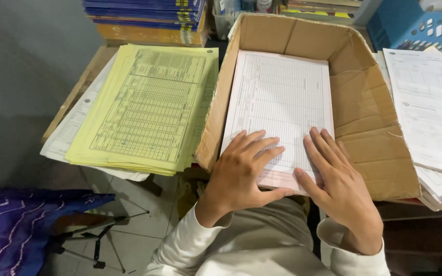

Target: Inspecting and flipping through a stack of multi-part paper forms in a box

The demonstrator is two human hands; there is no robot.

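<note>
Pink-white form stack (pixel 281 102) inside the cardboard box (pixel 369 117), lying flat, long axis running away from the body toward the box's far wall.

Far left: purple patterned cloth (pixel 11 225) down by the tiled floor (pixel 129 240). Next, yellow printed sheets (pixel 149 107) piled on the wooden table (pixel 85 76), beside the box's left wall. Behind those, a stack of blue and yellow booklets (pixel 147 18).

Then the left hand (pixel 244 171), open, fingers spread, palm flat on the stack's near edge. Just right of it, the right hand (pixel 336 184), also open and flat, fingertips on the same sheet. Nothing gripped by either. Both equally near, stack directly ahead of and under the fingers.

Far right: loose white forms (pixel 431 107) heaped outside the box, below a blue plastic crate (pixel 415 23).
</note>
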